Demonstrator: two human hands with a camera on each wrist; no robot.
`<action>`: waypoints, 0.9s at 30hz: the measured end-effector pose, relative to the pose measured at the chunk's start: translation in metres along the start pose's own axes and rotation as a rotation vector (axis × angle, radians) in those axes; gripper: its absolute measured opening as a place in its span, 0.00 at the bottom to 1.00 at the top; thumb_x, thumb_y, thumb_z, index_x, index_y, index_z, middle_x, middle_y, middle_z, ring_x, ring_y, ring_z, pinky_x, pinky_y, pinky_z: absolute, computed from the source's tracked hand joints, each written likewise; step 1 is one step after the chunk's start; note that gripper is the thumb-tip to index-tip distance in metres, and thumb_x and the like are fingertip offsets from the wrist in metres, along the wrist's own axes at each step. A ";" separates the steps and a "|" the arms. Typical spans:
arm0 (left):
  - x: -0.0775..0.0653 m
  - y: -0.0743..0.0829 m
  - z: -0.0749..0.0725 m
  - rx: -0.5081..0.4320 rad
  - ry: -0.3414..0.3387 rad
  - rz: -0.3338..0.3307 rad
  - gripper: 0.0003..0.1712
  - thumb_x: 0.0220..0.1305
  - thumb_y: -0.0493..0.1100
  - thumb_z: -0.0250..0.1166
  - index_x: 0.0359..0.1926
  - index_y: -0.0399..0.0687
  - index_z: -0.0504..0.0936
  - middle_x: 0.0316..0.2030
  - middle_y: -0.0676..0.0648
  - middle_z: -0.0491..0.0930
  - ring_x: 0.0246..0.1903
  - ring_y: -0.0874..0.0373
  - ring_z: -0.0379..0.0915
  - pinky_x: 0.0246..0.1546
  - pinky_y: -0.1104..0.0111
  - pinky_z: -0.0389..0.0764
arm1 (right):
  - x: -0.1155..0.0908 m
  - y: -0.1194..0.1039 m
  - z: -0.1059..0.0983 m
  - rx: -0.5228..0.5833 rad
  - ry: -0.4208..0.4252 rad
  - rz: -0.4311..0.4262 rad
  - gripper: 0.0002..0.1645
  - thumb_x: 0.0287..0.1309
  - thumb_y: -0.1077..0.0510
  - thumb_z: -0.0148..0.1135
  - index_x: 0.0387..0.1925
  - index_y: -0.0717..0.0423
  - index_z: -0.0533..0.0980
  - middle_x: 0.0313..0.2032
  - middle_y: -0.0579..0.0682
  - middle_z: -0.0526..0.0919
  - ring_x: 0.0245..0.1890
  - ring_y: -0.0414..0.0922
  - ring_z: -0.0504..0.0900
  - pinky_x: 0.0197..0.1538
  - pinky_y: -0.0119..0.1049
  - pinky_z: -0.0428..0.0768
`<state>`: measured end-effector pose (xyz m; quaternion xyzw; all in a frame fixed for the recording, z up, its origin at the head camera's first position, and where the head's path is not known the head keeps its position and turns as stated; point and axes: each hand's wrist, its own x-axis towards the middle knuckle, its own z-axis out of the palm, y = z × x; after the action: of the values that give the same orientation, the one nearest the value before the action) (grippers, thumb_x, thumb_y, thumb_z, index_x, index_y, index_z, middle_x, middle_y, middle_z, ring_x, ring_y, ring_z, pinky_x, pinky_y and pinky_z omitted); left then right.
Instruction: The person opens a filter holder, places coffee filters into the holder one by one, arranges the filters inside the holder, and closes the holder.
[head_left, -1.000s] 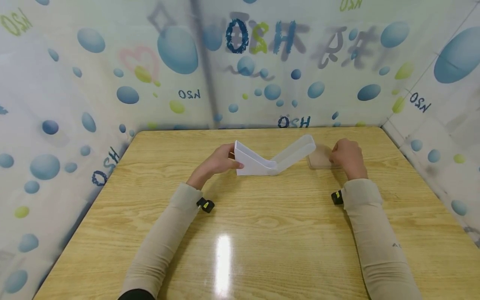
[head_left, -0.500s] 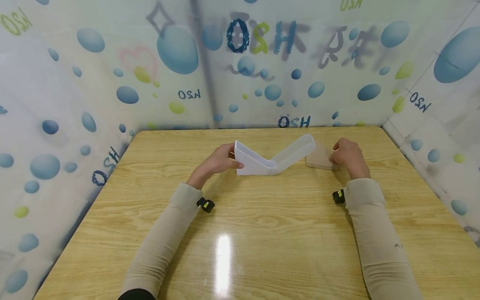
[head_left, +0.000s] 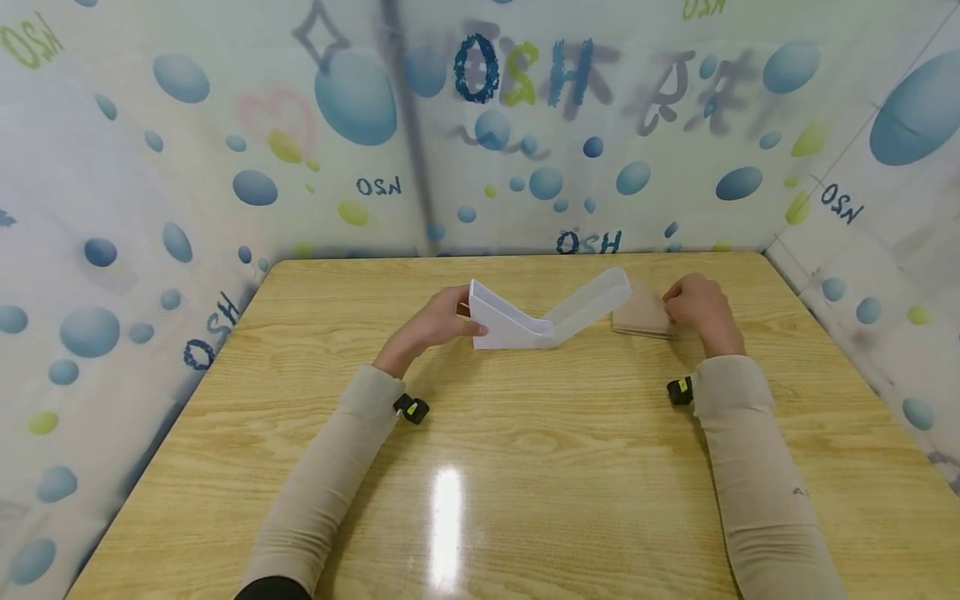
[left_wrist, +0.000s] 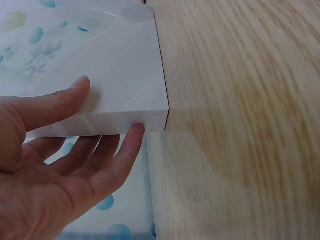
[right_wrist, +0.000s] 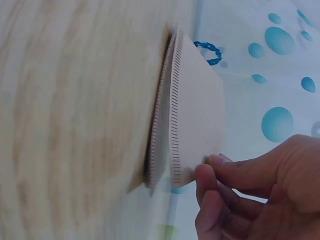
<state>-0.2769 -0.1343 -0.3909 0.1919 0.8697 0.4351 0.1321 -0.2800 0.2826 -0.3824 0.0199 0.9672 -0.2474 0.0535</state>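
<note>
My left hand grips the end of a white box with a hinged, translucent lid, swung up and away to the right. In the left wrist view the thumb lies on the box's broad side and the fingers touch its narrow end. Brown paper coffee filters with crimped edges lie to the right of the box. My right hand pinches a corner of the upper coffee filter between thumb and index finger. That filter is tilted up, apart from the lower coffee filter along one edge.
Both hands work near the back of a wooden table. A patterned sheet with blue bubbles hangs behind and at the sides. A black wrist camera sits on each cuff.
My right hand has shifted slightly to the right, and the near edges of the coffee filters now show apart. The left hand and the box have stayed put.
</note>
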 end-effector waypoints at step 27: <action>0.002 0.000 0.000 0.003 0.004 0.002 0.26 0.63 0.32 0.70 0.63 0.38 0.77 0.58 0.37 0.82 0.56 0.42 0.80 0.56 0.52 0.81 | -0.018 -0.031 -0.032 0.200 0.262 -0.043 0.19 0.69 0.58 0.52 0.50 0.68 0.81 0.22 0.47 0.87 0.21 0.34 0.80 0.29 0.35 0.76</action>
<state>-0.2783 -0.1336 -0.3911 0.1922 0.8704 0.4344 0.1296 -0.2668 0.2701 -0.3378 0.0366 0.9366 -0.3390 -0.0805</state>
